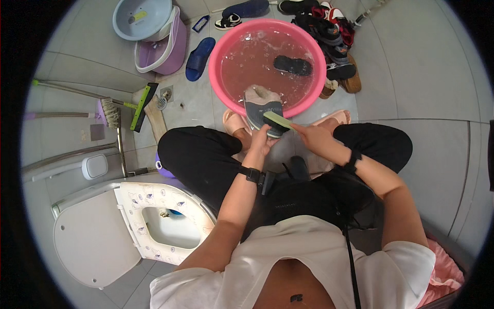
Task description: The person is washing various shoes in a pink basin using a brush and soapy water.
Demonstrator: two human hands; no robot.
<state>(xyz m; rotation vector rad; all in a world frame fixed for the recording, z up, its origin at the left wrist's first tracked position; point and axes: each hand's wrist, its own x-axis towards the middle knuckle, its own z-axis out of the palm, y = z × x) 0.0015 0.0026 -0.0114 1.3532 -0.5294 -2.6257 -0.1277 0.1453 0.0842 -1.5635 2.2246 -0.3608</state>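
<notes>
My left hand [264,142] grips the toe end of a grey slipper [256,109] with a pale fleece lining, held over the near rim of a pink basin [219,92]. In my right hand [312,137] is the handle of a scrub brush [278,120] with a light green back. Its dark bristles lie against the slipper's upper near the toe. Cloudy water with bubbles stands in the basin, and a dark insole or sole [293,65] floats there on the right side.
Right of the basin is a pile of shoes [328,36]. A blue slipper [200,59], a purple bucket [175,50] and a light blue basin [141,19] are at left. Nearer me are a floor squeegee [143,108], a mop [110,112] and a toilet with its lid [96,239] up.
</notes>
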